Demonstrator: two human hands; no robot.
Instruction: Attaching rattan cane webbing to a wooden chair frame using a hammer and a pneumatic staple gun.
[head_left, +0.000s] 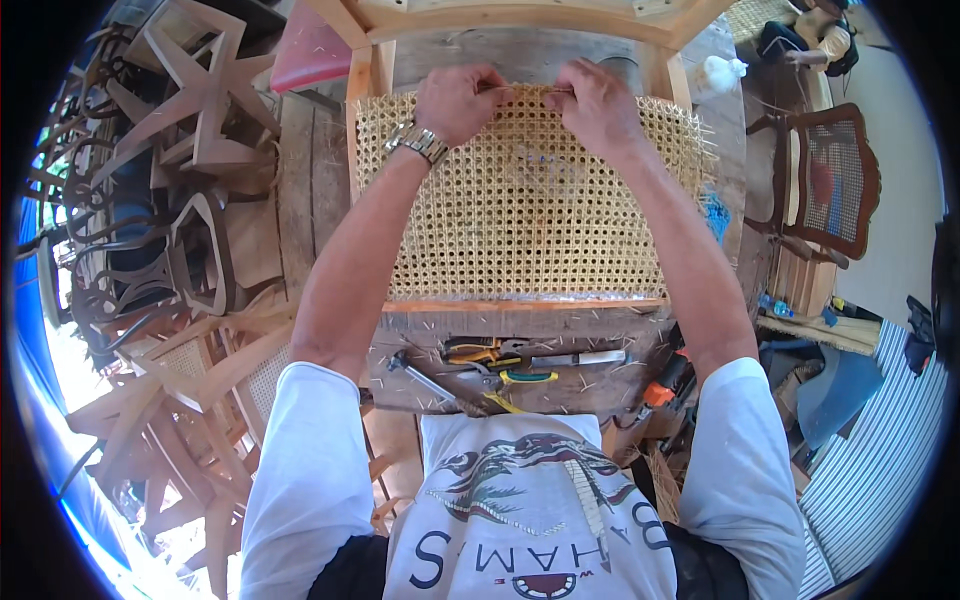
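Observation:
A sheet of woven cane webbing [530, 230] with open holes lies across a light wooden chair frame [520, 304] on the workbench. Loose strand ends stick out along its right edge. At the sheet's far edge, my left hand [462, 104] is closed, thumb and fingertips pinching the cane there. A metal-band watch [418, 142] sits on that wrist. My right hand [600, 108] is closed in a similar pinch at the same edge, a short gap to the right. Thin cane strands seem to be between the fingertips, though my fingers partly cover them.
Near the bench's front edge lie a hammer [425, 375], pliers [480, 350], yellow-and-green-handled cutters [525, 377], a chisel-like tool [580, 359] and an orange-and-black power tool [662, 385]. Chair frames [205, 110] crowd the left. A cane-backed chair [835, 180] and another person [815, 40] are right.

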